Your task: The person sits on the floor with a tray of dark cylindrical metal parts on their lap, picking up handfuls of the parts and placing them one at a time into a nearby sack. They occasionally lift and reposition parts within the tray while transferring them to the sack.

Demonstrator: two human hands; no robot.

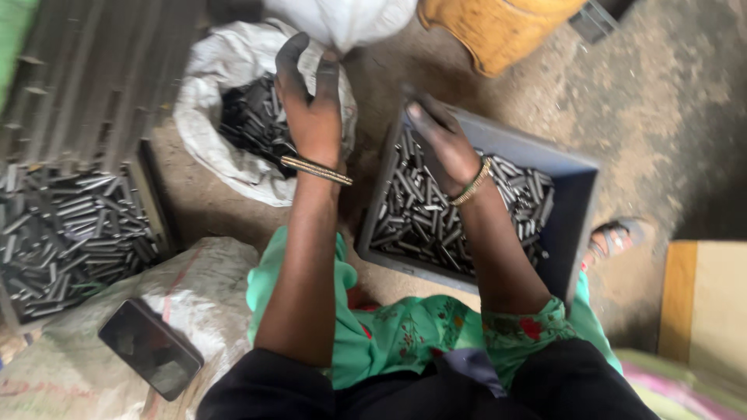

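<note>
The left hand (311,109) gripped the rim of the white sack (226,117), fingers curled shut on the cloth, with dark pins (253,117) just below its palm. The right hand (443,136) reached into the grey crate (572,167); whether it held anything could not be told. Under it the crate's pins (424,218) lay deep, the sack part full, so sorting looked midway.

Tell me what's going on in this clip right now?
A seated person works over small dark metal cylinders. The left hand reaches into an open white woven sack of them, fingers at its rim. The right hand rests on the pieces filling a grey plastic crate. Another pile of cylinders lies at left, and a black phone sits on a filled sack.
</note>
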